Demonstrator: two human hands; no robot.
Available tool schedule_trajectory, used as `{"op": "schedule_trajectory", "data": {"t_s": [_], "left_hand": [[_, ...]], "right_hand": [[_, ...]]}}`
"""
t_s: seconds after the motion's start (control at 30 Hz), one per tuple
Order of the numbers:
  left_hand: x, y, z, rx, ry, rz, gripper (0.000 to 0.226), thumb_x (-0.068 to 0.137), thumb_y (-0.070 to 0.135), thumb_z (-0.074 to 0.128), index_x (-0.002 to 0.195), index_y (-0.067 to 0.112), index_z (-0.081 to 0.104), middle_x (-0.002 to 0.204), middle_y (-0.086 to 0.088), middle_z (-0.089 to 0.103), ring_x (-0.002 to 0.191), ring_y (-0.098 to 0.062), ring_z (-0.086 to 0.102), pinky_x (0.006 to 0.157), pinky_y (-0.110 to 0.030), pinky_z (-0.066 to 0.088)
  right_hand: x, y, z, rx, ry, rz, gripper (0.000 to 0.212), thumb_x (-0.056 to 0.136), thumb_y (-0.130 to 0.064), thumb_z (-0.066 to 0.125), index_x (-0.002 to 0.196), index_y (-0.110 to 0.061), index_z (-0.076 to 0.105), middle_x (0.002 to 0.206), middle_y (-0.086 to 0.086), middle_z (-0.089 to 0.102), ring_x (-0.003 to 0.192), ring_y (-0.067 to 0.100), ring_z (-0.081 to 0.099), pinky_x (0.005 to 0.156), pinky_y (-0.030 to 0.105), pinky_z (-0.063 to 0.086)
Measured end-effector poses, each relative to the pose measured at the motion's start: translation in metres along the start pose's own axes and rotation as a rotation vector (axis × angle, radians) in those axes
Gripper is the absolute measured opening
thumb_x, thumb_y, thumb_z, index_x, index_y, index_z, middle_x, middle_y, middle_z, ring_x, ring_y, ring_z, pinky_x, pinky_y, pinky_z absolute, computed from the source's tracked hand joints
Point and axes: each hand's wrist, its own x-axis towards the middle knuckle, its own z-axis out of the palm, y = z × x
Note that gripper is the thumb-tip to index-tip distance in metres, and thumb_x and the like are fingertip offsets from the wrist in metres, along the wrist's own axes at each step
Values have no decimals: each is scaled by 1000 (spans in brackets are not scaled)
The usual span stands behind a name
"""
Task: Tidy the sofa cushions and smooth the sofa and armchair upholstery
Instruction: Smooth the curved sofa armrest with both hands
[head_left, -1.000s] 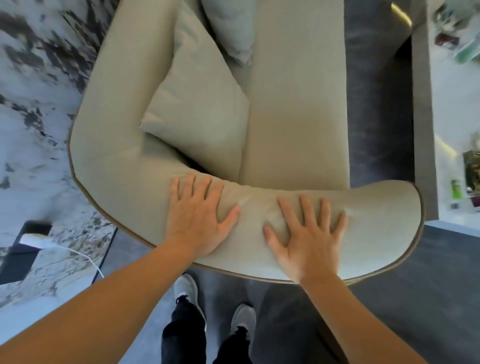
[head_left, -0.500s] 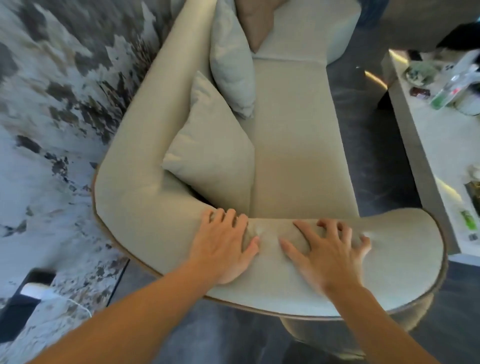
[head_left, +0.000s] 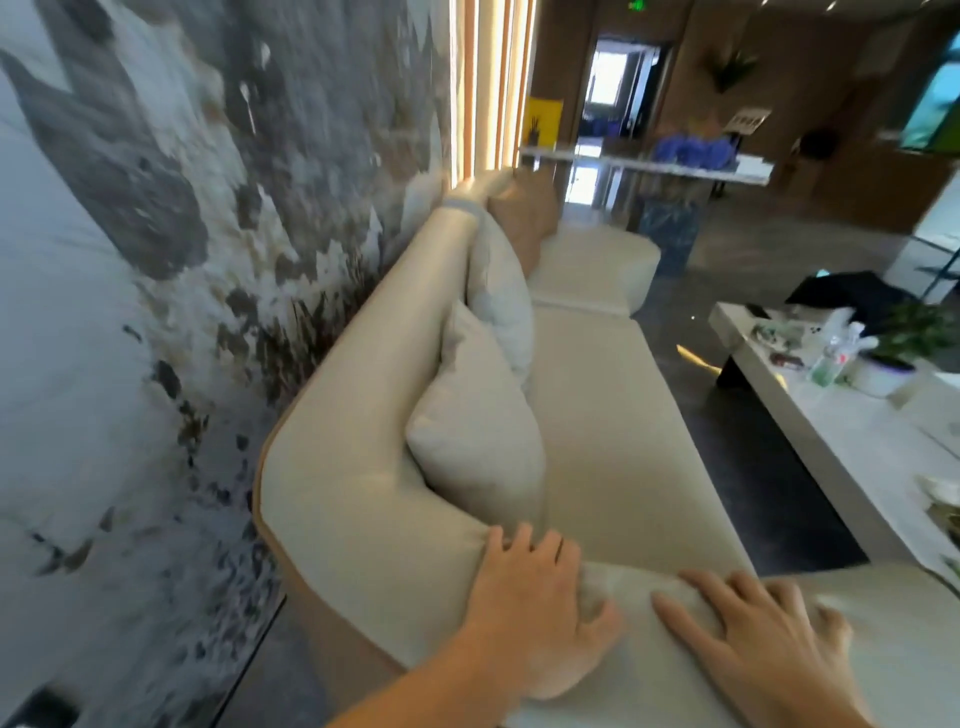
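Observation:
A long beige sofa (head_left: 613, 415) runs away from me along the marbled wall. Both my hands lie flat on its near armrest (head_left: 395, 561). My left hand (head_left: 540, 608) presses the fabric near the inner corner, fingers spread. My right hand (head_left: 758, 629) rests palm down further right on the same armrest, fingers apart. A beige cushion (head_left: 478, 436) leans against the backrest just beyond my left hand. A paler cushion (head_left: 501, 296) stands behind it, and a tan cushion (head_left: 524, 218) sits at the far end.
A low white coffee table (head_left: 841, 441) with bottles, a potted plant and small items stands to the right across a dark floor strip. The marbled wall (head_left: 156, 260) hugs the sofa's back. A counter and a doorway lie far ahead.
My view has lifted from looking down at the armrest to looking along the sofa into the room. Both hands stay on the armrest, having slid slightly right.

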Motion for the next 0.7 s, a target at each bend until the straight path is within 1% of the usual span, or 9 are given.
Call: {"op": "schedule_trajectory", "data": {"t_s": [0.1,0.17,0.27,0.37,0.4,0.47,0.53,0.63,0.7], "left_hand": [[-20,-13,-10,50,-64,33,61,83,67,25,109,19,52,115,-6,55,113,-33,43,104,-54,25],[-32,-21,-16,75,-73,33,60,82,67,23,109,22,51,116,-4,54,113,-30,43,104,-49,24],[-47,-31,-16,91,-94,42,63,82,70,20,115,27,52,121,5,55,117,-21,44,110,-38,21],[-40,-34,-18,32,-99,-25,71,77,78,21,121,34,55,126,14,58,122,-12,44,112,-31,19],[-34,-37,-19,15,-135,-53,75,75,81,19,121,34,56,127,13,59,123,-12,45,112,-32,20],[-22,-47,-23,52,-217,-120,85,72,84,12,120,32,60,129,7,61,126,-16,47,116,-38,17],[-14,-54,-28,132,-278,-195,93,72,85,6,119,31,64,129,-1,62,127,-23,46,117,-47,13],[-14,-53,-27,188,-281,-231,92,71,84,3,117,34,64,128,-3,60,123,-27,45,105,-47,26],[-18,-49,-27,186,-284,-221,92,70,83,1,117,34,63,129,-2,59,124,-28,43,102,-46,29]], "right_hand": [[-25,-20,2,39,-22,48,88,60,-95,1,136,-62,31,138,-23,42,132,11,31,110,54,18],[-38,-30,3,52,-2,57,89,58,-95,1,136,-63,30,140,-23,41,133,10,30,109,54,14],[-48,-36,5,61,-22,41,88,60,-95,-1,136,-64,28,144,-20,38,135,12,27,107,54,13],[-41,-34,7,111,-20,19,89,58,-96,1,137,-64,26,151,-23,32,141,12,24,109,58,7],[-37,-32,8,110,-30,6,89,57,-96,1,137,-65,25,153,-25,31,142,11,22,109,59,4],[-36,-29,13,109,-20,-20,90,56,-97,0,137,-66,24,152,-27,32,143,11,22,108,60,1],[-39,-26,17,100,20,-58,91,57,-97,-2,135,-63,30,145,-26,40,139,12,27,107,58,4],[-45,-22,17,72,35,-123,91,61,-95,-1,132,-56,40,134,-18,49,132,18,35,105,58,12],[-48,-20,16,59,48,-151,91,62,-93,-2,130,-54,43,132,-15,51,130,21,37,103,57,17]]}}
